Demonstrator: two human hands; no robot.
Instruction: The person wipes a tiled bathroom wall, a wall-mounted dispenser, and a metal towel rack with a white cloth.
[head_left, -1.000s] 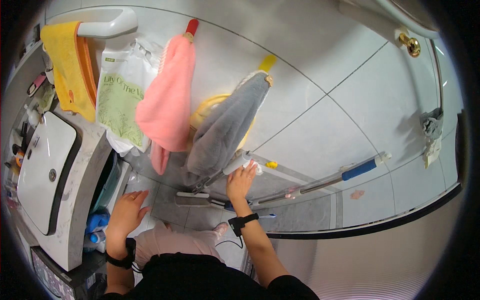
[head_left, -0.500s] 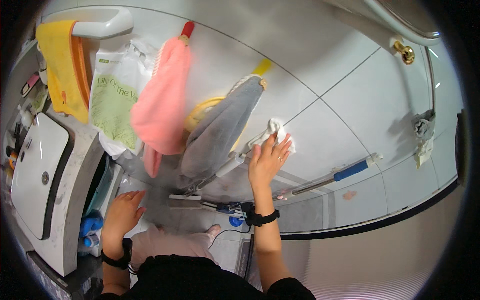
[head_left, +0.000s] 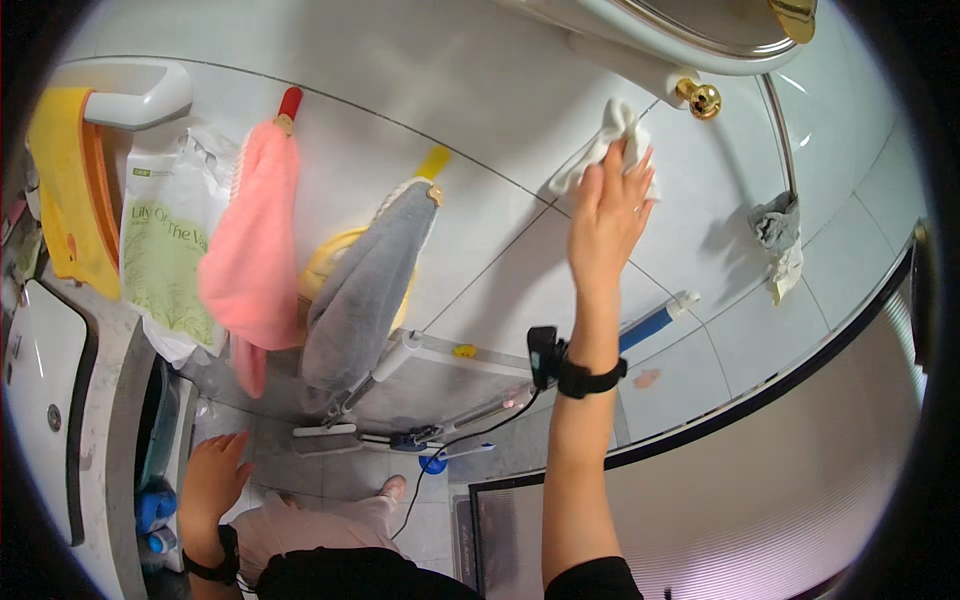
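Against the white tiled wall, my right hand (head_left: 608,225) presses a crumpled white cloth (head_left: 575,178), holding it under its outstretched fingers. The cloth lies just below a gold knob (head_left: 700,99) and across a dark tile joint. Down at the left, my left hand (head_left: 212,480) hangs in the air beside the washbasin counter, its fingers loosely stretched and nothing in it. Each wrist wears a black strap, and a black cable runs down from the right one.
A pink towel (head_left: 258,240), a grey towel (head_left: 365,285), a yellow towel (head_left: 72,185) and a plastic bag (head_left: 165,235) hang at the left. Long-handled cleaning tools lean below, among them a blue-gripped pole (head_left: 648,328). Small grey cloth (head_left: 775,222) hangs right. White basin (head_left: 50,400) stands left.
My right hand has slid the white cloth up and to the right along the wall, near the gold knob. The whole view has shifted rightward. My left hand stays low beside the counter.
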